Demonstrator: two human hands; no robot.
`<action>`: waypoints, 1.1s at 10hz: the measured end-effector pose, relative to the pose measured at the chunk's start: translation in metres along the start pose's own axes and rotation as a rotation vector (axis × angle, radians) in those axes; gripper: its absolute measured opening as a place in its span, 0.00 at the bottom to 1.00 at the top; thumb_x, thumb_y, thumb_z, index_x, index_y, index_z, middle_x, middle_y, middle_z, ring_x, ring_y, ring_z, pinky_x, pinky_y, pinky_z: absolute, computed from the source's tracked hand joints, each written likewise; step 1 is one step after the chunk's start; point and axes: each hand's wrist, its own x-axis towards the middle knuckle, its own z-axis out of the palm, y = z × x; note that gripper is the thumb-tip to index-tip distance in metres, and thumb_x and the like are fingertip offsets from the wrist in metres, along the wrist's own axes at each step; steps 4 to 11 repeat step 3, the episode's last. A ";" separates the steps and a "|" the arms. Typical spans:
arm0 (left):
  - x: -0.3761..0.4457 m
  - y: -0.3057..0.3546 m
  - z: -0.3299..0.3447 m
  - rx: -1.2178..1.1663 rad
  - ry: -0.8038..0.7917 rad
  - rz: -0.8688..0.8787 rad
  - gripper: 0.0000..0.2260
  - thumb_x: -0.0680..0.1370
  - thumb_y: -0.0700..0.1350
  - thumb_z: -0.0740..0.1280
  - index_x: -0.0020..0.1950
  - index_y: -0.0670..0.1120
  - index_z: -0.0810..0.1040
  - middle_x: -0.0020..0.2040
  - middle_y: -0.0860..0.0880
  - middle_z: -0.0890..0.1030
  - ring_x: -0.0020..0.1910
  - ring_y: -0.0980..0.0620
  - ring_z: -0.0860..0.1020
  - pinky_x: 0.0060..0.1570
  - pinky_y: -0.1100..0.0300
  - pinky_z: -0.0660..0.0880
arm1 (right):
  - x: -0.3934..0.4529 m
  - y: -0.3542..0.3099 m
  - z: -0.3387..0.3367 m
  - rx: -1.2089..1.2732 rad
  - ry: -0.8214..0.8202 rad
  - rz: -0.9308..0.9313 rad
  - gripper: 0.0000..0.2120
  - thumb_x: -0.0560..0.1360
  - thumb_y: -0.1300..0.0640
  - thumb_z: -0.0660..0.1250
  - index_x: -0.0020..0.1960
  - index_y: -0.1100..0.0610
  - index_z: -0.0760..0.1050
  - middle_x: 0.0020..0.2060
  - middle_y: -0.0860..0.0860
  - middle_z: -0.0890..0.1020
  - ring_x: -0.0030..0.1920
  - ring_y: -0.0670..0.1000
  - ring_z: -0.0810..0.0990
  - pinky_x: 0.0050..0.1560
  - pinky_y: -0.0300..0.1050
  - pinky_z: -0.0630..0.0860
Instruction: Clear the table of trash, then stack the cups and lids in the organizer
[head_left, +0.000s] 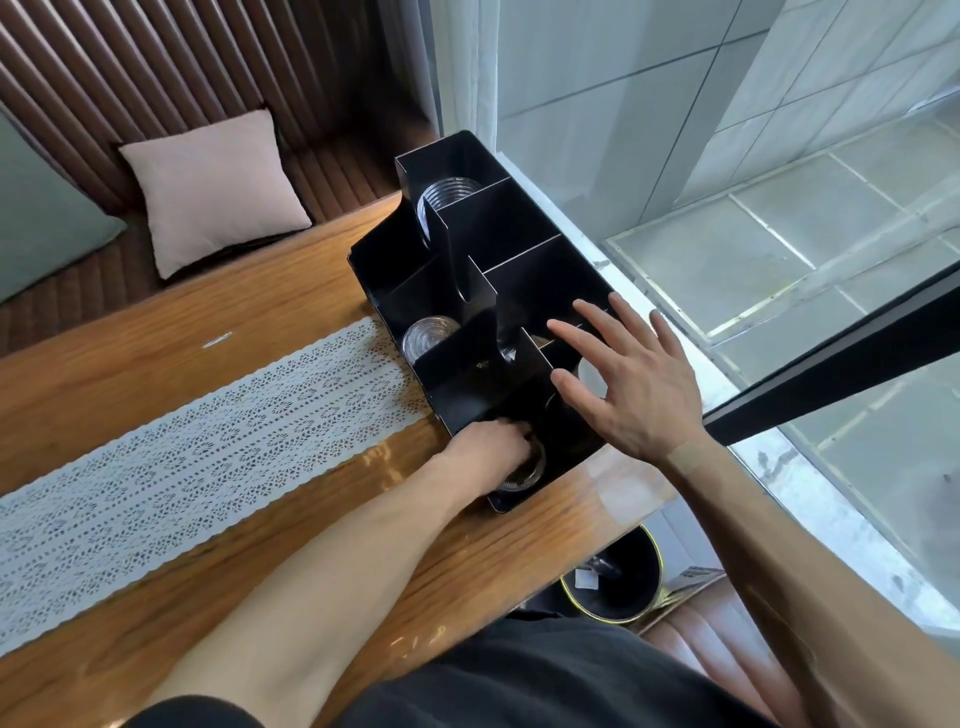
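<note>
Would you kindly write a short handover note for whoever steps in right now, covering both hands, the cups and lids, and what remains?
Left hand: reaching into the nearest front compartment of the black organizer, fingers on clear lids there; the grip itself is hidden.
Right hand: open, fingers spread, hovering over the organizer's near right side, holding nothing.
Placed: clear cups in the far compartment, another clear stack in a middle front compartment.
Done: no trash shows on the wooden table; the bin sits on the floor beside it.
Left: settle the lids, then check nothing loose remains out of view.
</note>
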 end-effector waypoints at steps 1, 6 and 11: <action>-0.007 0.001 -0.005 -0.103 0.073 -0.025 0.21 0.77 0.38 0.67 0.69 0.49 0.73 0.65 0.47 0.74 0.65 0.44 0.72 0.58 0.48 0.76 | -0.001 0.000 -0.007 0.060 -0.035 -0.034 0.26 0.80 0.35 0.56 0.77 0.39 0.64 0.80 0.46 0.61 0.82 0.53 0.49 0.81 0.59 0.44; -0.039 -0.002 -0.014 -0.366 0.282 -0.088 0.19 0.78 0.43 0.64 0.69 0.54 0.73 0.61 0.50 0.76 0.60 0.46 0.76 0.50 0.48 0.77 | -0.013 -0.012 -0.009 0.245 0.178 -0.142 0.18 0.79 0.49 0.70 0.67 0.52 0.80 0.70 0.53 0.77 0.78 0.57 0.65 0.76 0.63 0.61; -0.039 -0.002 -0.014 -0.366 0.282 -0.088 0.19 0.78 0.43 0.64 0.69 0.54 0.73 0.61 0.50 0.76 0.60 0.46 0.76 0.50 0.48 0.77 | -0.013 -0.012 -0.009 0.245 0.178 -0.142 0.18 0.79 0.49 0.70 0.67 0.52 0.80 0.70 0.53 0.77 0.78 0.57 0.65 0.76 0.63 0.61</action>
